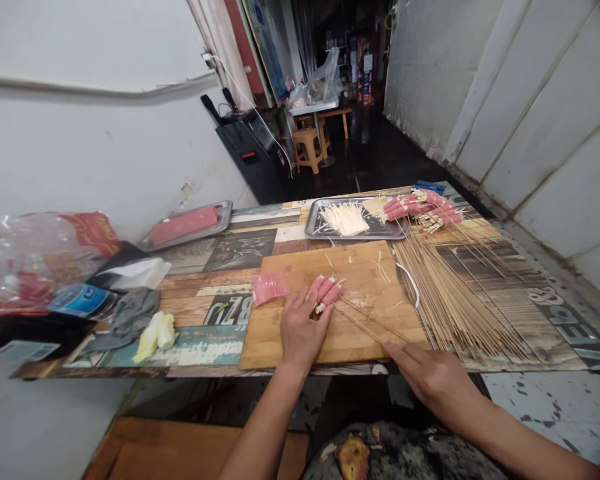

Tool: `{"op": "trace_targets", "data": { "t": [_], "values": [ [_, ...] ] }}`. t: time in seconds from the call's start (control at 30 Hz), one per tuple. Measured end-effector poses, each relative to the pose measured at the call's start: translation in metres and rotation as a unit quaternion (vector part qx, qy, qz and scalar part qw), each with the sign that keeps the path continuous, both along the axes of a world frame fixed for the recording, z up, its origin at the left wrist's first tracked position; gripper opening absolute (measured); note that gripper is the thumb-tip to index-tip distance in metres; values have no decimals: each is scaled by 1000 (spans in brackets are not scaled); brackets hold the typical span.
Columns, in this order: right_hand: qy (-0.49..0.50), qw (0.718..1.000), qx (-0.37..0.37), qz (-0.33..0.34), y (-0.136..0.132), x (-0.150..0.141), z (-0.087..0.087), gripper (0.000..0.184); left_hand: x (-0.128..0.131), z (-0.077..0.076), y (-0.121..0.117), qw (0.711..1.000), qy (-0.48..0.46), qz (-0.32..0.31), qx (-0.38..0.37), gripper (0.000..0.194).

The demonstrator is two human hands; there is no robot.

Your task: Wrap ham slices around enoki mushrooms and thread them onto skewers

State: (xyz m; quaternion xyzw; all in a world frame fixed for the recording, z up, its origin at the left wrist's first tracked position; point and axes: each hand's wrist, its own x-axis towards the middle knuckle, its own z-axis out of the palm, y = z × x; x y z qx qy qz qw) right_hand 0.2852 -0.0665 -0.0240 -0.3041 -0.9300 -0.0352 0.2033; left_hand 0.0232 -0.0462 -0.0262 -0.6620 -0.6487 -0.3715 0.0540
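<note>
On the wooden cutting board (290, 340), my left hand (303, 327) is closed around a few pink meat rolls (329, 291) with enoki mushroom ends sticking out. Two thin bamboo skewers (363, 320) run from the rolls toward my right hand (433, 377), which pinches them near the board's front right corner. The exact grip of the right fingertips is partly hidden. A stack of thin pink meat slices (271, 288) lies at the board's left edge. Mushroom scraps (381, 267) are scattered over the board's upper right.
Behind the board, a metal tray (307, 230) holds enoki mushrooms (344, 219). Finished skewers of rolls (423, 208) lie at the back right, above many loose bamboo skewers (460, 300). Leftward are another tray with meat (184, 225), cabbage leaves (156, 337), a grey cloth (133, 319) and plastic bags (45, 253).
</note>
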Motion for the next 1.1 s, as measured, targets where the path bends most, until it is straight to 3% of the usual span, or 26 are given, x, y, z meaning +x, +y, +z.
{"op": "trace_targets", "data": {
  "t": [0.4, 0.6, 1.1],
  "values": [
    [28, 999, 42, 8, 10, -10, 9, 28, 1, 1, -1, 999, -6, -18, 26, 29],
    [37, 998, 34, 33, 12, -15, 5, 31, 1, -1, -1, 999, 4, -13, 34, 28],
    [10, 998, 7, 63, 30, -29, 19, 34, 1, -3, 0, 999, 6, -18, 29, 26]
  ]
}}
